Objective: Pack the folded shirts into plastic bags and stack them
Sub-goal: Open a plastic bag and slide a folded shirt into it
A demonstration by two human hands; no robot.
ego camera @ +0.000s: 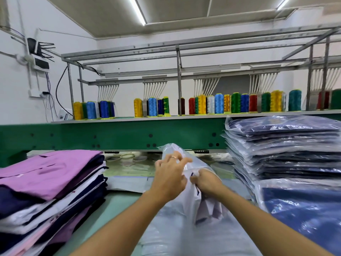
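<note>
Your left hand pinches the mouth of a clear plastic bag, fingers curled on the film. Touching it, your right hand is closed round a pale lilac shirt with dark trim, which hangs crumpled just below the grip, partly inside the bag. Left of your hands sits a stack of folded shirts, purple on top. To the right rises a stack of bagged navy shirts.
</note>
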